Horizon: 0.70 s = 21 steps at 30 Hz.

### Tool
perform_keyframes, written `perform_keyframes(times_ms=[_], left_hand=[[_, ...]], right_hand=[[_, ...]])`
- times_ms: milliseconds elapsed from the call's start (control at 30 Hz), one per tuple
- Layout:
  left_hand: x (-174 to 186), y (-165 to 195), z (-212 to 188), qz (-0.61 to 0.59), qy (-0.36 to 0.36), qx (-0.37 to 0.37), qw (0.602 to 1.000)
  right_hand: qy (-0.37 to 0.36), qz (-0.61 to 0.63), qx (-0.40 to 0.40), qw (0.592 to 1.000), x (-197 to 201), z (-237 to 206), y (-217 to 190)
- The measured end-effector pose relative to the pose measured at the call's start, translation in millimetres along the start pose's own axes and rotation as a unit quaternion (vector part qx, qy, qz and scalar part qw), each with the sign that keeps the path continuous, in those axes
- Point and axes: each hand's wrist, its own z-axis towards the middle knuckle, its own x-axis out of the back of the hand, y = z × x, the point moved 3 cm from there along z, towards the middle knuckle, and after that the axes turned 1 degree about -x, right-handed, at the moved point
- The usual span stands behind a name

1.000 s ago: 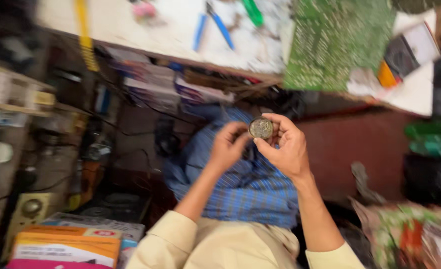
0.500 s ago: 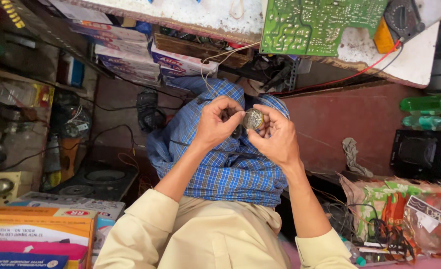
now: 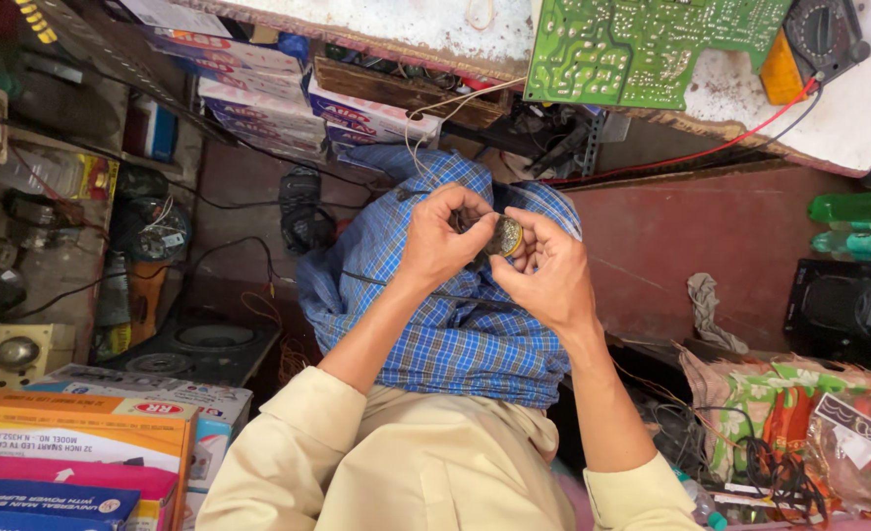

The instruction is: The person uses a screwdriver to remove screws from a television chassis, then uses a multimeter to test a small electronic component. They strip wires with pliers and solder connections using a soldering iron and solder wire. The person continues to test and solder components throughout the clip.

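Metal round part (image 3: 505,236) | between both hands | left hand (image 3: 442,236), right hand (image 3: 550,273) pinching it

Shiny metal disc (image 3: 505,236); woven checked cloth (image 3: 455,334); glossy circuit board (image 3: 642,49).

Round metal part (image 3: 505,236) — mostly hidden

Both hands meet above the blue checked cloth (image 3: 455,344) on the lap. The left hand (image 3: 442,239) and right hand (image 3: 550,275) pinch a small round metal part (image 3: 505,236) between their fingertips. Beyond the cloth, a green circuit board (image 3: 642,49) lies on the desk (image 3: 425,29).
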Motion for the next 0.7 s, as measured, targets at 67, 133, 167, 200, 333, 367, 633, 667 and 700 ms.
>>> perform_keyframes(times_ms=[67, 133, 167, 200, 333, 367, 633, 667, 700], left_hand=[[0, 1, 0, 0.001, 0.0, -0.006, 1.0], [1, 2, 1, 0.003, 0.0, -0.013, 1.0], [2, 3, 1, 0.002, -0.002, -0.011, 1.0], [2, 2, 1, 0.002, -0.004, -0.009, 1.0], [3, 3, 1, 0.008, -0.01, -0.025, 1.0], [4, 3, 2, 0.006, -0.011, -0.021, 1.0], [5, 2, 1, -0.027, -0.021, 0.008, 0.999], [5, 0, 0, -0.029, -0.022, 0.009, 0.999], [4, -3, 0, -0.032, -0.023, 0.01, 0.999]], right_hand=[[-0.001, 0.001, 0.0, 1.0, 0, 1, 0], [0.0, -0.005, 0.003, 1.0, -1, 1, -1], [-0.001, -0.003, 0.002, 1.0, -1, 1, -1], [-0.003, -0.002, 0.002, 1.0, -1, 1, -1], [-0.006, 0.002, 0.0, 1.0, -2, 1, -3], [-0.006, -0.001, 0.002, 1.0, -2, 1, -3], [0.004, -0.006, -0.012, 1.0, 2, 0, 4], [0.015, 0.004, -0.012, 1.0, 5, 1, 5], [0.025, 0.014, -0.013, 0.999, 9, 1, 5]])
